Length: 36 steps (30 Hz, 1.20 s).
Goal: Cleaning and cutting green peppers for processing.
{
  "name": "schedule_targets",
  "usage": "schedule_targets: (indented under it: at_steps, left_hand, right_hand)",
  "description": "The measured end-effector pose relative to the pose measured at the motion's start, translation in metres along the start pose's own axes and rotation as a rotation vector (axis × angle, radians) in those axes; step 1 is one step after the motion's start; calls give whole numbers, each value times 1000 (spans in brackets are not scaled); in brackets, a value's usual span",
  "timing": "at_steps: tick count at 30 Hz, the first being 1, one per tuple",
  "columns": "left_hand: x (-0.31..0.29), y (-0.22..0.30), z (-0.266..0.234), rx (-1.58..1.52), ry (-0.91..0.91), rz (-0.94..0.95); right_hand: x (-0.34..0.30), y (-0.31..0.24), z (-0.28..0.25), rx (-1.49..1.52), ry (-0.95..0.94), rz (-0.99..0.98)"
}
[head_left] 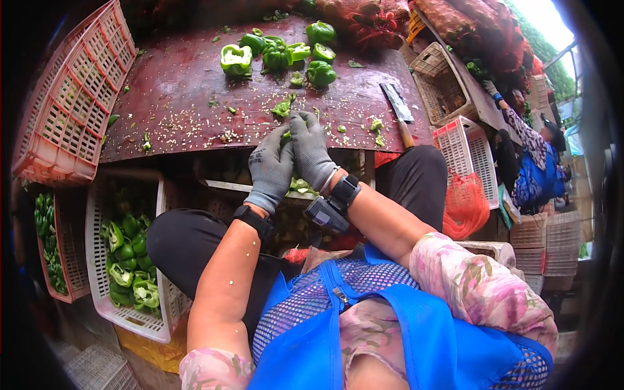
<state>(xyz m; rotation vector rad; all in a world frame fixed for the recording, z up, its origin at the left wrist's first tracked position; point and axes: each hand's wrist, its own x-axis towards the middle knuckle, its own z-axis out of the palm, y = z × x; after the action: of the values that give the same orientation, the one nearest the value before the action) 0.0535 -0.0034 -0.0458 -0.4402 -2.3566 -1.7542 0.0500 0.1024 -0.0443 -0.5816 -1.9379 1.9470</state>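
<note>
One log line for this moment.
left hand: gloved, at green piece | right hand: gloved, beside left | table: cut peppers, knife

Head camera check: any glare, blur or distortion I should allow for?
Head view: the sky patch at upper right is blown out; the table carries a pale sheen; below it lies deep shadow; edges bow toward the black fisheye rim; left hand and right hand look fairly sharp.
</note>
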Motion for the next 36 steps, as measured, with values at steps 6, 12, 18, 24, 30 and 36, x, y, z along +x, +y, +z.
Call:
schedule_targets:
  at_steps: [6, 12, 18, 24, 30, 36]
  left_hand:
    - [8, -31, -20, -561, 153, -322]
    - [1, -60, -68, -203, 64, -499]
    - [-7, -34, -85, 720, -291, -181]
    - [15, -2, -57, 417, -338, -104]
    - [28, -20, -39, -501, -251, -439]
    - [41, -4, -35, -870, -147, -362]
  right_hand:
    - [-27, 5, 24, 9, -157, -95]
    - [25, -40, 30, 564, -134, 271]
    - [75, -71, 47, -499, -430, -900]
    - [213, 5, -67, -1034, -73, -390]
    - [136, -12, -39, 122, -460, -23]
    - [43, -43, -16, 204, -751, 23]
